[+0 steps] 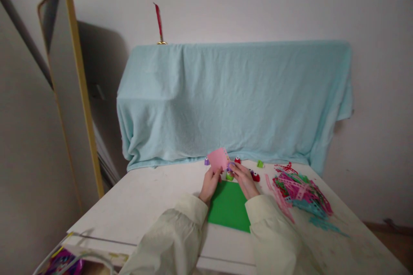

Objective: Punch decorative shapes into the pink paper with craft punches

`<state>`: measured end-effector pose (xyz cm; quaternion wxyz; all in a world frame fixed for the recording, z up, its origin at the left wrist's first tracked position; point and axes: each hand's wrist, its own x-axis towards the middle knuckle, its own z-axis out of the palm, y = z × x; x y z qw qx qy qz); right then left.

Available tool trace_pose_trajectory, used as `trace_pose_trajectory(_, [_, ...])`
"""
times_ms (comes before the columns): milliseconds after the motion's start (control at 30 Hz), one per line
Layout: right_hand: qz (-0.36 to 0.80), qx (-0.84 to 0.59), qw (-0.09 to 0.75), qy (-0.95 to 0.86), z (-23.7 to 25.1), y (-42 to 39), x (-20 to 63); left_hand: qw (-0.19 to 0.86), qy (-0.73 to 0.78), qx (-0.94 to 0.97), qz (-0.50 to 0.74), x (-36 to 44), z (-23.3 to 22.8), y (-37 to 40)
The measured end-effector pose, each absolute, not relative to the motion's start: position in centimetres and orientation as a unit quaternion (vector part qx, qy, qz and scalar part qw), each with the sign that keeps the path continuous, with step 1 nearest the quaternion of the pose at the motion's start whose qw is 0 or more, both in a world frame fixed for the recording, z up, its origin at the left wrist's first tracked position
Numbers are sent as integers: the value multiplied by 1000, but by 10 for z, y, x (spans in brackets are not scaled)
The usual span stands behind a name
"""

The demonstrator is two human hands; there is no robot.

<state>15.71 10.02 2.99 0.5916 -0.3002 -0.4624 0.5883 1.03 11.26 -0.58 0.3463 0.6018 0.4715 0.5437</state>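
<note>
My left hand is closed on a square of pink paper, pinching its lower edge and holding it tilted up off the table. At the paper's right edge, a row of small punched marks shows. My right hand is closed round a small purple craft punch, which touches that edge; the fingers partly cover it. Just below the paper stands a lime-green punch. A green sheet lies flat on the table beneath my forearms.
Small punches with eyes stand at the back: a purple one, a red one, a green one and another red one. A pile of punched paper strips covers the right side. A light-blue cloth hangs behind the table.
</note>
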Motion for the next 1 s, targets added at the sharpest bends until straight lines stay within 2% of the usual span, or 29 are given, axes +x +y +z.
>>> trace_pose_trajectory(333, [560, -318, 609, -463, 24, 105, 159, 307, 479, 598, 565, 8, -6, 114])
trace_pose_trajectory(633, [614, -302, 546, -483, 14, 107, 152, 297, 477, 589, 581, 8, -3, 112])
trace_pose_trajectory(1000, [611, -295, 540, -497, 14, 108, 150, 275, 456, 611, 585, 10, 3, 108])
